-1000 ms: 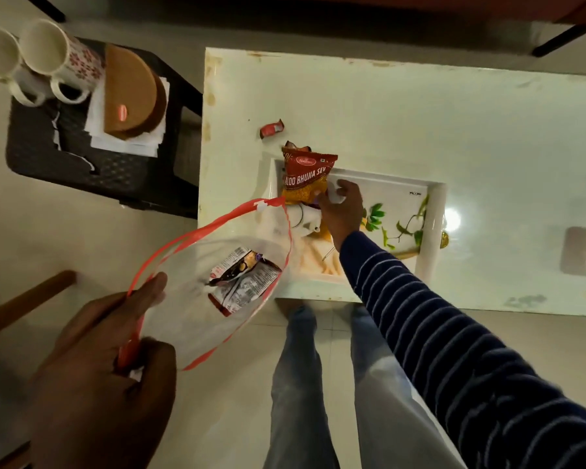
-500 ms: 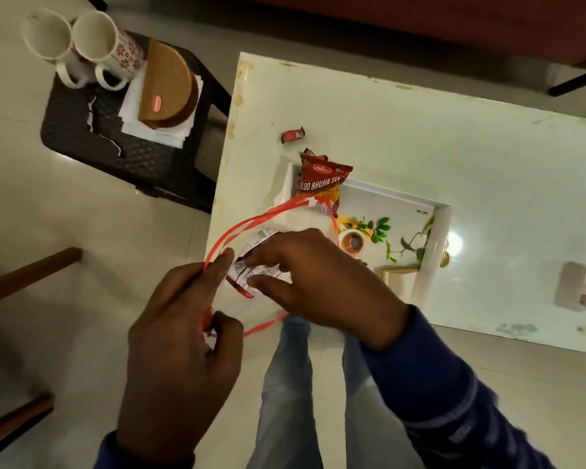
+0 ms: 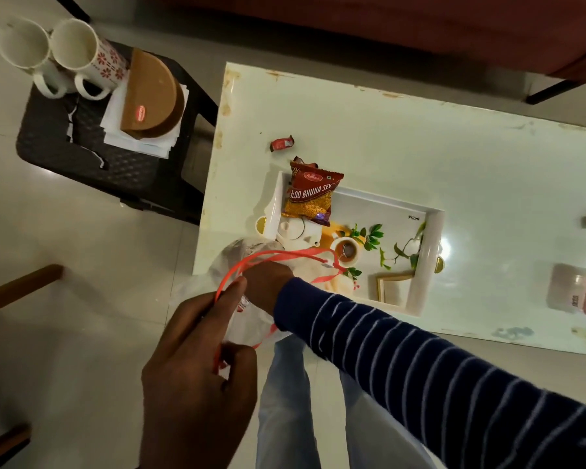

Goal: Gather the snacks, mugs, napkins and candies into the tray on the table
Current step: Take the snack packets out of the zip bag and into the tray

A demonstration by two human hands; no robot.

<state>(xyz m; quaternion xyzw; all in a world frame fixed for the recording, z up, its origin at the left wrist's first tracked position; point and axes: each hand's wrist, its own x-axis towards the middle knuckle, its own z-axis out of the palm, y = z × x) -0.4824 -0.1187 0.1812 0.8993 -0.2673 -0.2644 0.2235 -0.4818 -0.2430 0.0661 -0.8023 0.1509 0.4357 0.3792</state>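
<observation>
Left hand (image 3: 197, 363) pinching red rim of clear plastic bag (image 3: 241, 265), just off near-left corner of white floral tray (image 3: 423, 265). Right hand (image 3: 268, 282) plunged inside bag, grip impossible to tell. Red snack packet (image 3: 310, 196) leaning on tray's far-left edge; 2 white mugs (image 3: 55, 52) well left of tray.

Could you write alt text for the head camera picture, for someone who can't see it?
Seen from above, a person's left hand holds open a clear plastic bag with a red rim while the right hand reaches inside. Beyond, a red snack packet rests on a white tray on a pale table; two mugs stand on a dark stool.
</observation>
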